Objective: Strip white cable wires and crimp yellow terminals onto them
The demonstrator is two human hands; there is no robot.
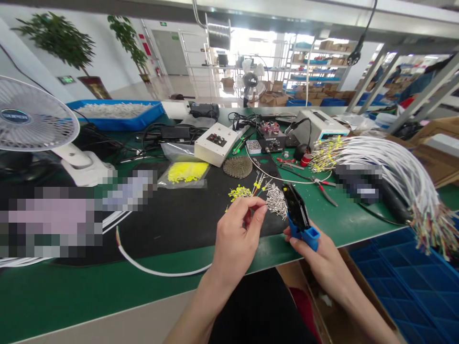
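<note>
My left hand (pixel 238 231) is closed in a pinch, with the white cable (pixel 161 272) running in under it from the left. Beyond the fingers, thin coloured wires (pixel 258 185) fan out, some tipped with yellow sleeves and metal pins. My right hand (pixel 319 253) grips a crimping tool (pixel 299 215) with blue handles and a black head pointing up and away. A small yellow spot shows at the tool's tip. Between the hands lies a heap of silver pin terminals (pixel 276 200). A smaller pile of yellow-sleeved terminals (pixel 239 192) sits just past my left hand.
A bag of yellow sleeves (pixel 188 172), a white switch box (pixel 217 143) and a round metal mat (pixel 237 167) lie further back. Red-handled pliers (pixel 325 191) and a thick bundle of white cables (pixel 380 157) are at the right. A white fan (pixel 32 114) stands at the left.
</note>
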